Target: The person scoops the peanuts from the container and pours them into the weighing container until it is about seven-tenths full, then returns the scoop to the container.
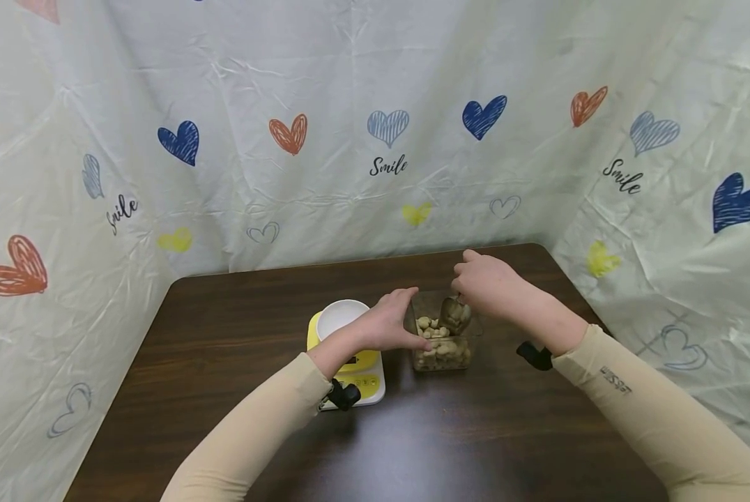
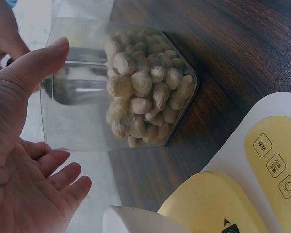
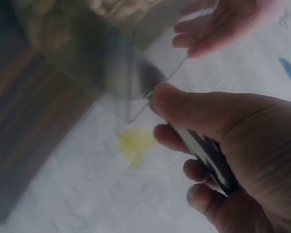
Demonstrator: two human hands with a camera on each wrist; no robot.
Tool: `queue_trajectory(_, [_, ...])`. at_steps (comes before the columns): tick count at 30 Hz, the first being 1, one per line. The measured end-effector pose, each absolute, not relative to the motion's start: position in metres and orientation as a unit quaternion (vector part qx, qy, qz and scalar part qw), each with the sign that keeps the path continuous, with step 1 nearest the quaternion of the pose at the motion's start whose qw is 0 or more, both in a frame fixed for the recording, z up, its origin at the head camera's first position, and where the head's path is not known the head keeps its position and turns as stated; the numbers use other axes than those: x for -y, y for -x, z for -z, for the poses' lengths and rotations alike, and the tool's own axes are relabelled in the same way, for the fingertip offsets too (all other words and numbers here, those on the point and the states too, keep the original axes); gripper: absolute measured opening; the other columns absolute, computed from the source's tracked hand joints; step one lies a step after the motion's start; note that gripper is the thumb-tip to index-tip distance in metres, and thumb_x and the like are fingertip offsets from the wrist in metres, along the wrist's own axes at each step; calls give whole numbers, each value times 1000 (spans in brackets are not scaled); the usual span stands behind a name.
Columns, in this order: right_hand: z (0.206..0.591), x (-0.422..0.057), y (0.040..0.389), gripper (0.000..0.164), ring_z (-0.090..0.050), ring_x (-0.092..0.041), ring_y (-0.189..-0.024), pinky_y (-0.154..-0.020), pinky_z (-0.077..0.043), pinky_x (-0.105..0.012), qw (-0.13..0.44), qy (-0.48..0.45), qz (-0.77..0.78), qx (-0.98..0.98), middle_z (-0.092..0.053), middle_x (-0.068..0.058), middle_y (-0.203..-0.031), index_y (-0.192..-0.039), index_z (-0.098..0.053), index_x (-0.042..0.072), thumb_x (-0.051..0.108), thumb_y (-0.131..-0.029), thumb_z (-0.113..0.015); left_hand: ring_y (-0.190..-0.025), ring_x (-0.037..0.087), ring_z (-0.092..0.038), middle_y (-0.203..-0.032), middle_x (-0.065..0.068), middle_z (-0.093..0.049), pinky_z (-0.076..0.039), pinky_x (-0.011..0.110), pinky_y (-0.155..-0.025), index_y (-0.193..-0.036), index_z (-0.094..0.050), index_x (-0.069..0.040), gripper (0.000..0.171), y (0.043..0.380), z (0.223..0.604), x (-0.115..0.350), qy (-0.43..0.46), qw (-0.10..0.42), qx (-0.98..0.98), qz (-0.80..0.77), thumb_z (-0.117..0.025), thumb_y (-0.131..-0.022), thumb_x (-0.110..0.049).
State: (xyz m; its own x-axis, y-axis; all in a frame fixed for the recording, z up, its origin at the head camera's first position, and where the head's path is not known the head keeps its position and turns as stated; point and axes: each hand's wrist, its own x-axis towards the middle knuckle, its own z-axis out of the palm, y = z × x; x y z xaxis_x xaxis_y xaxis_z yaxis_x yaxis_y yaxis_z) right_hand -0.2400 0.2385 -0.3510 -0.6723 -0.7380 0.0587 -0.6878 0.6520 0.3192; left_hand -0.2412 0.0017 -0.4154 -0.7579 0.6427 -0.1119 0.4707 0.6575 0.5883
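A clear container [image 1: 440, 355] partly filled with unshelled peanuts [image 2: 145, 92] stands on the table. My left hand [image 1: 390, 321] holds it at the left side, thumb over the front rim and index fingertip at a back corner; the other fingers are loosely extended. In my right hand [image 1: 491, 282] is a metal scoop [image 1: 455, 315], gripped by its handle [image 3: 208, 158] with the thumb near the neck. The scoop's bowl dips inside the container, down at the peanuts. It looks blurred in the right wrist view.
Left of the container sits a yellow and white kitchen scale [image 1: 365, 387] with a white bowl [image 1: 340, 317] on top, partly behind my left forearm. The dark wooden table [image 1: 237, 335] backs onto a white curtain [image 1: 325, 84] printed with hearts.
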Motion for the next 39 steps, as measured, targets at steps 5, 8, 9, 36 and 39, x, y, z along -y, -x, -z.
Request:
queue_trajectory(5, [360, -249, 250, 7, -32, -20, -73, -69, -27, -35, 42, -373, 55, 925, -55, 4, -79, -86, -78, 15, 10, -90, -78, -152, 29, -24, -165, 13, -27, -30, 45, -118, -164, -18, -9, 110, 242, 415, -2, -310, 156, -898, -270, -82, -85, -49])
queue_trajectory(8, [365, -256, 252, 6, -34, -19, -75, -68, -29, -36, 24, -361, 15, 932, -57, 5, -83, -89, -79, 17, 11, -92, -77, -152, 29, -24, -165, 13, -28, -30, 45, -118, -164, -18, -9, 110, 242, 414, -2, -310, 155, -900, -266, -82, -85, -50])
queue_trajectory(9, [366, -258, 252, 6, -35, -19, -75, -68, -30, -36, 24, -359, 9, 933, -57, 6, -83, -90, -79, 17, 12, -92, -77, -152, 29, -25, -164, 13, -28, -29, 45, -118, -164, -18, -8, 110, 241, 414, -2, -311, 154, -900, -265, -82, -84, -51])
queue_trajectory(36, [368, -259, 256, 14, -47, -18, -81, -70, -46, -37, 13, -355, 14, 935, -58, 4, -92, -91, -79, 22, 9, -85, -82, -150, 32, -28, -163, 13, -31, -32, 44, -116, -163, -21, -7, 110, 240, 418, -4, -310, 137, -901, -270, -82, -83, -53])
queue_trajectory(39, [365, -261, 258, 12, -48, -19, -81, -71, -46, -38, 17, -368, 9, 930, -59, 3, -91, -92, -79, 20, 11, -85, -82, -150, 31, -28, -162, 13, -31, -32, 44, -116, -163, -21, -7, 110, 240, 418, -3, -310, 136, -901, -271, -82, -83, -53])
